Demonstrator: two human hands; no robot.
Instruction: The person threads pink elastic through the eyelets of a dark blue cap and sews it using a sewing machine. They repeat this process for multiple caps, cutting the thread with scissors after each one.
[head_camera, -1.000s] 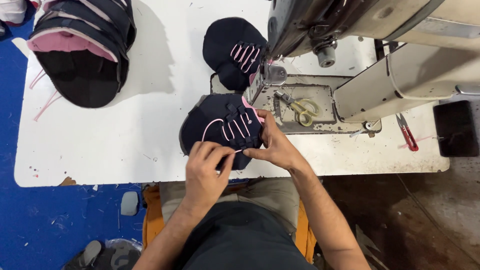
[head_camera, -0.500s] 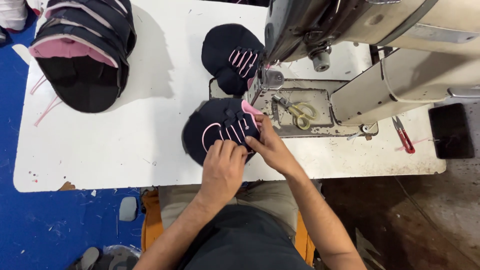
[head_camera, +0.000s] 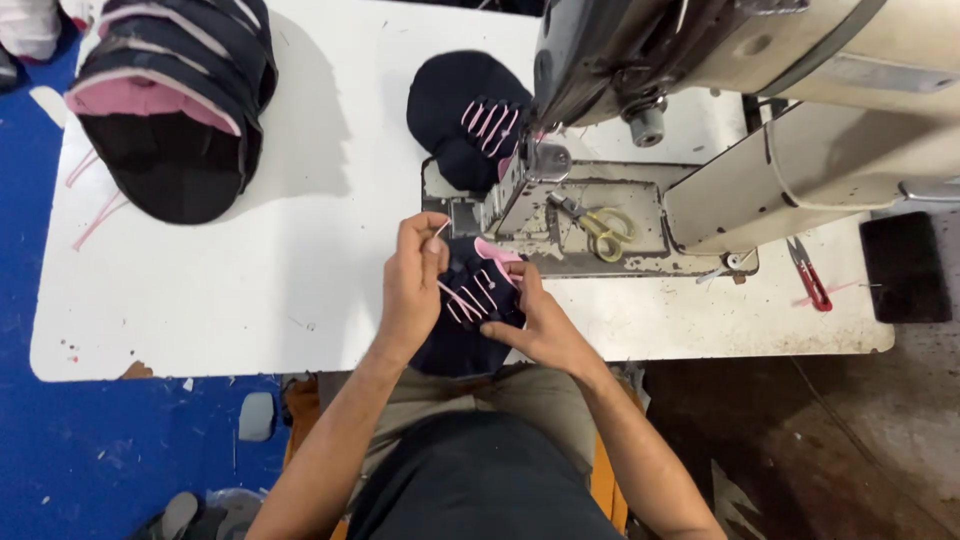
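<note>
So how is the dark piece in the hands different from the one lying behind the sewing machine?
The held dark piece is gripped by the left hand and right hand at the table's near edge. The far dark piece lies untouched, partly behind the sewing machine. Both are dark with pink stripes.

You hold a dark navy cap piece (head_camera: 470, 310) with thin pink stripes fanned across its top and a pink edge at its far end. It lies at the near edge of the white table (head_camera: 250, 280), just in front of the sewing machine's metal bed, partly hanging over the edge toward your lap. Its stripes face up, tilted slightly.
</note>
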